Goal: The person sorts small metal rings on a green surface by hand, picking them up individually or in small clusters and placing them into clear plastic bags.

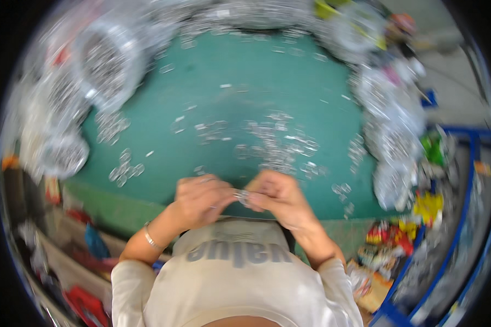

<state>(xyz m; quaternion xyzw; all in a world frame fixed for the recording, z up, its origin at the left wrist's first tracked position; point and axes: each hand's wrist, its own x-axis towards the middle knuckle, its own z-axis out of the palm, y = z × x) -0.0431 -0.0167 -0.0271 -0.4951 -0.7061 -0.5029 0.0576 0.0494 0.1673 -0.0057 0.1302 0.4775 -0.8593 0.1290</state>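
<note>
At the near edge of the green tabletop (202,103), my left hand (202,197) and my right hand (282,200) meet with closed fingers. Between their fingertips is a small shiny ring-shaped metal piece (241,196), blurred and partly covered by the fingers. Just beyond my right hand spreads a loose pile of small silvery ring-like pieces (275,144). Smaller groups lie around it, such as a cluster of rings (125,169) to the left and a few rings (342,189) to the right.
Clear plastic bags filled with silvery pieces line the table's left side (103,62), far edge (251,13) and right side (394,144). Blue metal framing (461,212) stands at the right. Colourful wrappers (390,237) lie low beside it, and a red item (86,305) is at lower left.
</note>
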